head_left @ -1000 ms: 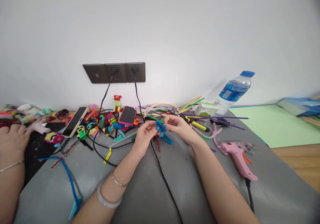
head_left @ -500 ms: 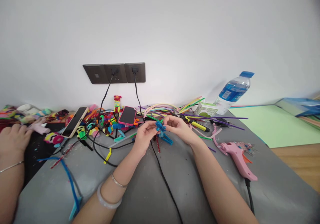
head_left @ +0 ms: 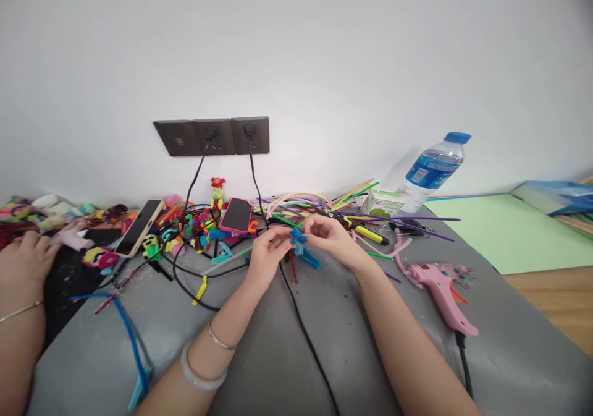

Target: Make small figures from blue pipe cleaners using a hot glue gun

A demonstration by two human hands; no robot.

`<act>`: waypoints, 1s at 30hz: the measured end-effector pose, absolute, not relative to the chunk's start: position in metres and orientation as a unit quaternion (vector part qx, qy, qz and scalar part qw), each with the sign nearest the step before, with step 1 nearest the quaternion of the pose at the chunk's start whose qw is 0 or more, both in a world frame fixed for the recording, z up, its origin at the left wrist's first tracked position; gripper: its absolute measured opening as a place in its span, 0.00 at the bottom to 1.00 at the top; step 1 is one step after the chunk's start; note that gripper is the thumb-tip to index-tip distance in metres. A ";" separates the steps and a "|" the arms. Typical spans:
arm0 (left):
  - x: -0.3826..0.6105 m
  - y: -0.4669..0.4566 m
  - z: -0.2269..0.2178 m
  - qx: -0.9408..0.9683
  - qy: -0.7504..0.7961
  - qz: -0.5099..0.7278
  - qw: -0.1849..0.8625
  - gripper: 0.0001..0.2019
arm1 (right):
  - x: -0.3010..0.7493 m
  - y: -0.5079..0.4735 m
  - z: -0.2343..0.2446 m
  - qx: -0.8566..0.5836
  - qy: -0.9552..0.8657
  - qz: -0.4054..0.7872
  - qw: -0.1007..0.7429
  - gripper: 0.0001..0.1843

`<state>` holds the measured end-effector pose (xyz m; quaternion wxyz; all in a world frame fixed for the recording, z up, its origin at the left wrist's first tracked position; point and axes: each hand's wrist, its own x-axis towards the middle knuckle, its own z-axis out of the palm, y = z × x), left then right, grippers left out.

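Observation:
Above the middle of the grey table, my left hand and my right hand meet at a small figure of bent blue pipe cleaners. Both hands pinch it between thumb and fingers, one from each side. Its lower part is lighter blue, and a folded blue strand sticks out to the lower right. A red pipe cleaner lies just below the hands. Behind them spreads a loose pile of coloured pipe cleaners.
At right lie a pink glue gun and yellow-handled pliers, with a tilted water bottle by the wall. Two phones, one in a pink case, rest among small figures at left. Black cords cross the table. Another person's hand is far left.
Both hands stay in almost the same place with the blue pipe-cleaner figure, which has turned very slightly between the fingertips. The other person's hand has barely shifted.

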<state>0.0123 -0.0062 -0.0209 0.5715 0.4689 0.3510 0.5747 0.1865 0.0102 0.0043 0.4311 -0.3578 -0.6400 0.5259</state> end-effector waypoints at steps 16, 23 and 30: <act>0.011 -0.005 -0.023 0.491 0.351 0.562 0.565 0.12 | 0.186 0.009 0.006 -0.353 -0.642 0.528 0.429 0.20; 0.013 -0.007 -0.020 0.413 0.339 0.553 0.640 0.15 | 0.182 0.010 0.004 -0.352 -0.629 0.531 0.446 0.20; 0.013 -0.005 -0.017 0.372 0.334 0.578 0.645 0.18 | 0.181 0.011 0.004 -0.358 -0.619 0.522 0.465 0.20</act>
